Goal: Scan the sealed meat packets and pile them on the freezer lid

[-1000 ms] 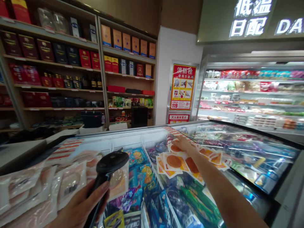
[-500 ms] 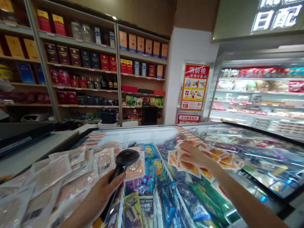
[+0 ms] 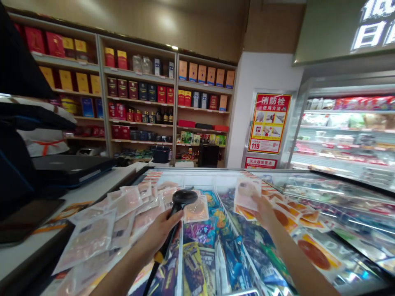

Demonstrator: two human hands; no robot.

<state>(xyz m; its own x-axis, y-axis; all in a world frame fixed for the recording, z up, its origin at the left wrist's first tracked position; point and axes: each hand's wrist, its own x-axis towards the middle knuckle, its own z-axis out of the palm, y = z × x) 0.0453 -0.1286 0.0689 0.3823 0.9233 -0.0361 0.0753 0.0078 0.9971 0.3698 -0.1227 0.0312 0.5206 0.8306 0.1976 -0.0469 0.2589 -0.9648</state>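
Observation:
My left hand (image 3: 160,232) is wrapped round the handle of a black barcode scanner (image 3: 185,197), held upright over the freezer with its cable hanging down. My right hand (image 3: 261,207) pinches a flat pale packet (image 3: 245,193), its light side towards me, above a spread of flat orange-and-white packets (image 3: 282,218). Under the scanner's head lies a single flat packet (image 3: 197,210) on blue snack bags. To the left, a heap of flat clear packets (image 3: 95,232) rests along the freezer's side. The right fingertips are partly hidden and blurred.
Below the hands, the open freezer holds colourful ice-cream bags (image 3: 194,267) between white wire dividers (image 3: 226,213). A counter (image 3: 123,176) with a black device (image 3: 74,168) stands left. Glass lids (image 3: 339,197) extend right. Shelves of boxes (image 3: 138,90) line the back wall.
The view has swung left, so things sit further right. My right hand, earlier over the orange packets, now holds one packet raised with its pale side showing. My left hand keeps the scanner.

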